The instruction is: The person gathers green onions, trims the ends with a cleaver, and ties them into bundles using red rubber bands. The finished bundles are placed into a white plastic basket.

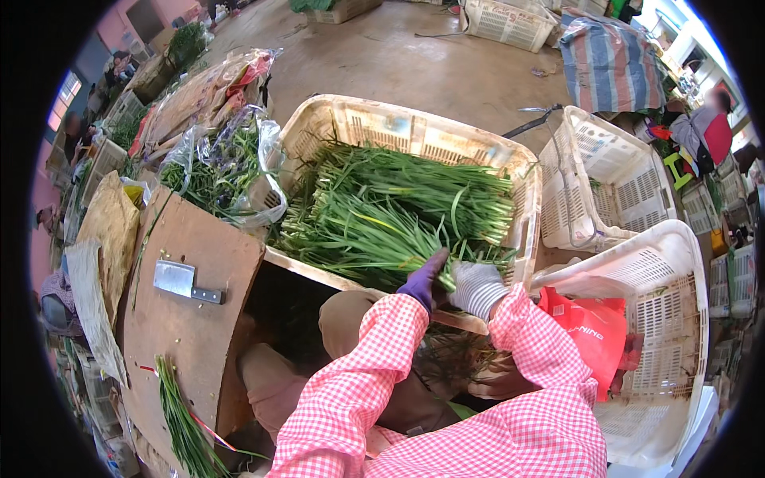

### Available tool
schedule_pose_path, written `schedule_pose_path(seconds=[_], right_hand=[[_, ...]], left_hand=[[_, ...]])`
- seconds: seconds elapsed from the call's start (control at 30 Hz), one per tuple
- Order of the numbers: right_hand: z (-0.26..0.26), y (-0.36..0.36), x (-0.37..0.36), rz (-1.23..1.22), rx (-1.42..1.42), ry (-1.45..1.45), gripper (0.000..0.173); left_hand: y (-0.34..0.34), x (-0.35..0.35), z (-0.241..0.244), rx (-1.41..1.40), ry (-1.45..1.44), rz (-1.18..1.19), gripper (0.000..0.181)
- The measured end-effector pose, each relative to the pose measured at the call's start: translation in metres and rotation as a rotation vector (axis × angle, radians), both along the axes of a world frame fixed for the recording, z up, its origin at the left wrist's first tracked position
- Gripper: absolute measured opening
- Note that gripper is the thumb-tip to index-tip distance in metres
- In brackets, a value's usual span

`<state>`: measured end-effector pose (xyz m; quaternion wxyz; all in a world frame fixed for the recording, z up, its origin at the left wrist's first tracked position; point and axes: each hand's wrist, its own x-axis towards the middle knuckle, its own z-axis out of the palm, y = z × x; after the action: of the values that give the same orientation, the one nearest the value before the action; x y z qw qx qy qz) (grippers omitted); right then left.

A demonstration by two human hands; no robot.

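A large white plastic crate [412, 122] in front of me holds stacked bundles of long green leafy stalks, likely garlic chives [412, 173]. At its near right corner, my left hand [425, 278] in a purple glove and my right hand [478, 288] in a grey-and-white striped glove close around the pale stem ends of one bundle [376, 239], which lies over the others. On a wooden board [197, 239] at the left rest a cleaver [188, 282] and a smaller bunch of stalks [182, 412] beside a thin ribbon.
Right of the crate stand a white crate [621, 161] and a nearer one [675, 310] holding a red bag [588, 334]. A plastic bag of greens [221, 173] sits at the crate's left. A metal hook-like bar [532, 124] leans behind. Other people sit at both edges.
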<state>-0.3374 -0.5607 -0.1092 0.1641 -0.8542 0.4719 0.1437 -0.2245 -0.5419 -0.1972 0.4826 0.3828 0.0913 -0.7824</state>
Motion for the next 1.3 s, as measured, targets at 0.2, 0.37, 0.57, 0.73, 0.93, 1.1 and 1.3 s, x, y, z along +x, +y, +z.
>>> schedule_pose_path(seconds=[0.2,0.37,0.57,0.73,0.93,1.1,1.3], right_hand=[[0.018,0.022,-0.034,-0.070,0.004,-0.471,0.055],[-0.013,0.018,-0.092,-0.424,-0.114,-0.709,0.039],[0.002,0.024,-0.096,-0.423,-0.127,-0.470,0.035],[0.026,0.051,-0.033,-0.277,0.207,-0.694,0.059],[0.054,0.098,0.088,-0.093,0.820,-1.204,0.079],[0.083,0.129,0.169,0.105,0.340,-0.986,0.092],[0.043,0.161,0.248,0.099,0.235,-0.873,0.059]], left_hand=[[0.007,0.019,-0.053,-0.208,-0.269,-0.185,0.031],[0.039,0.039,0.035,-0.176,0.241,-0.106,0.033],[0.114,0.092,0.113,-0.285,0.202,0.033,0.045],[0.153,0.110,0.160,-0.339,-0.048,0.087,0.040],[0.193,0.149,0.125,-0.363,-0.504,0.156,0.038],[0.221,0.158,0.124,-0.483,-0.986,0.250,0.027],[0.250,0.187,0.100,-0.542,-1.348,0.137,0.055]])
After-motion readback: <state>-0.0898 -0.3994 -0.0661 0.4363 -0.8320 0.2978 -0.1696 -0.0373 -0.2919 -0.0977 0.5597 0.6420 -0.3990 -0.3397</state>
